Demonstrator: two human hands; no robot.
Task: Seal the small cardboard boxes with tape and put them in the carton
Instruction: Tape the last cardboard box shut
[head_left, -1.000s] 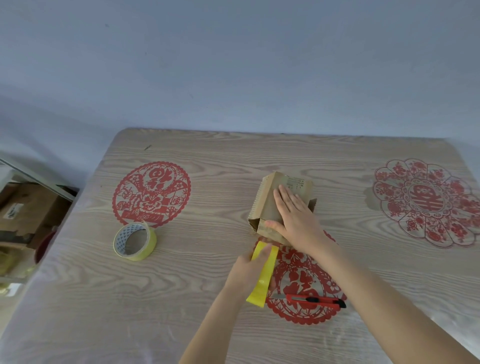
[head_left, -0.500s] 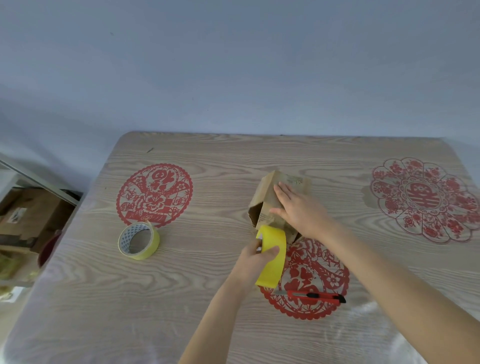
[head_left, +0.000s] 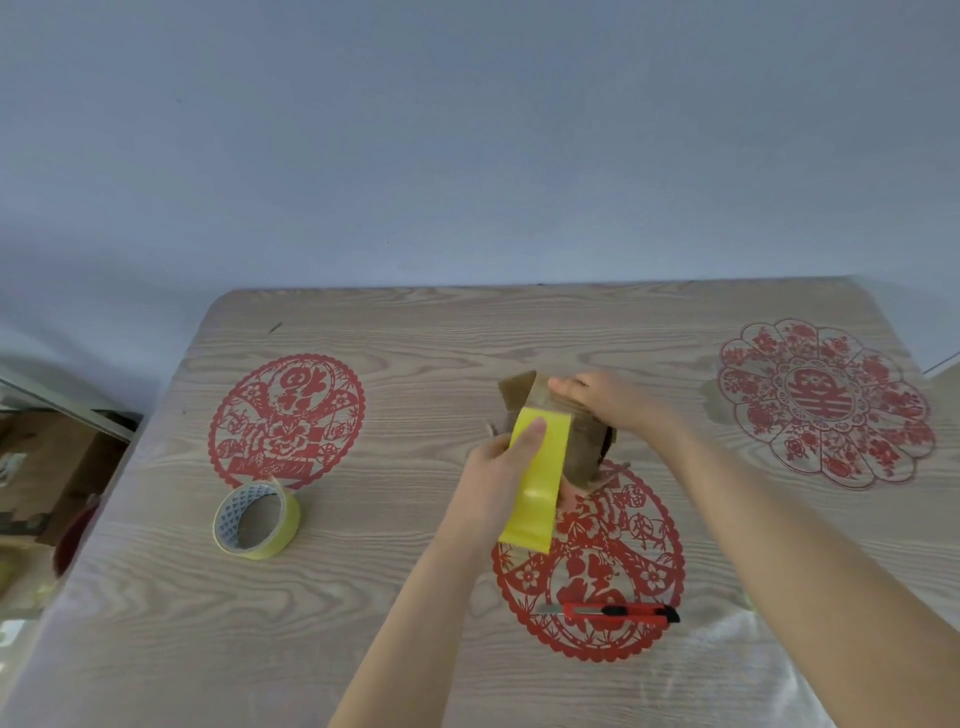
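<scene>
A small brown cardboard box (head_left: 584, 447) is tilted up at the table's middle, one flap sticking up at its far left corner. My right hand (head_left: 605, 400) grips its far top edge. A cut strip of yellow tape (head_left: 537, 483) lies over the box's near face, its lower end hanging free below. My left hand (head_left: 498, 470) presses the strip's upper part against the box with the thumb on the tape. The carton is not in view.
A yellow tape roll (head_left: 257, 519) stands on the wooden table (head_left: 363, 597) at the left. A red utility knife (head_left: 615, 613) lies near the front on a red paper-cut decoration. Cardboard boxes (head_left: 47, 467) sit on the floor beyond the table's left edge.
My left hand carried the tape strip up from the table onto the box. My right hand shifted from lying on the box's top to gripping its far edge, and the box tipped up.
</scene>
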